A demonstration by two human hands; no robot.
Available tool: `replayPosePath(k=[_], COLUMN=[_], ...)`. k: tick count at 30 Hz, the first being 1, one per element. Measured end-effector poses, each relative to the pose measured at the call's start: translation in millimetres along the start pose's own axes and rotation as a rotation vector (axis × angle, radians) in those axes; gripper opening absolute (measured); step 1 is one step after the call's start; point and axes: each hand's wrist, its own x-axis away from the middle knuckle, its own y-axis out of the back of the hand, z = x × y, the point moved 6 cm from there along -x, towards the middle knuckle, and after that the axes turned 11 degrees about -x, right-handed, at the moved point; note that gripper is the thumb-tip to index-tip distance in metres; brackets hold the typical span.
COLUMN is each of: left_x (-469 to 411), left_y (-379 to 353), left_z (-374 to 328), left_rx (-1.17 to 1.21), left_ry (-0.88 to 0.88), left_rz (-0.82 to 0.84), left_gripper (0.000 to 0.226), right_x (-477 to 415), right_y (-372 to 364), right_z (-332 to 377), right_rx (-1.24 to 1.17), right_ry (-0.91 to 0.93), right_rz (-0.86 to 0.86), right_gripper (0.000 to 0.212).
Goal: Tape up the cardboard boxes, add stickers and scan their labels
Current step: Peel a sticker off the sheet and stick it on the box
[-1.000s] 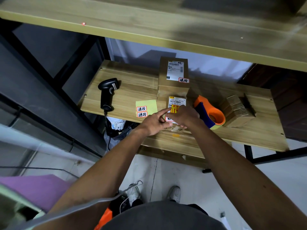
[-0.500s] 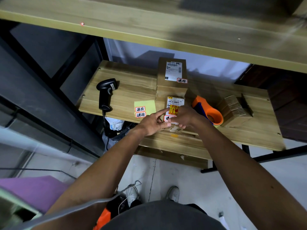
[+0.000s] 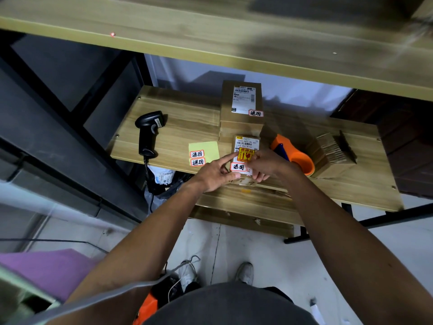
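Now smoothing stickers onto the small box

Near the front edge of the table (image 3: 182, 127), the small box (image 3: 247, 142) sits between both hands. The right hand (image 3: 269, 165) wraps its fingers round the box's right side, most likely to steady it against the push. The left hand (image 3: 214, 174) grasps nothing. Its forefinger (image 3: 226, 158) lies straight at the left edge of the yellow sticker (image 3: 245, 154), with the thumb just below the white sticker (image 3: 238, 167), which looks like pressing them flat. Both stickers sit below the barcode, leaving it bare for the scan, I judge.

The sheet (image 3: 207, 148) with two more white stickers lies just left of the box. The scanner (image 3: 148, 132) lies further left and the tape gun (image 3: 297, 158) just right, all within easy reach. A bigger box (image 3: 241, 99), labelled and stickered, stands behind. Flat cardboard (image 3: 332, 158) is stacked at the right.

The table is pale wood grain on a black frame, under a similar shelf (image 3: 210, 31). Below is a grey floor (image 3: 234, 242).
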Motion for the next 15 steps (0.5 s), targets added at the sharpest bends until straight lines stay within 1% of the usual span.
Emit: replayPosePath(k=[4,9,15], left_x=[-3.4,-6.4,-6.7], left_y=[-1.2,-2.5,-2.3], left_z=[1.8,5.8,5.0], left_rx=[-0.014,-0.026,-0.026], left_ry=[-0.007,-0.010,-0.015], left_rz=[-0.006,-0.012,-0.009], left_gripper=[0.074,0.073,0.074], right_x=[-3.4,-1.1,-3.4], right_y=[0.1,-0.1,-2.6], right_z=[-0.8,1.4,4.5], right_rx=[0.009,0.018,0.076], right_ry=[-0.011,-0.014,-0.003], right_rz=[-0.057,-0.076,-0.167], right_gripper=[0.012,0.019,0.034])
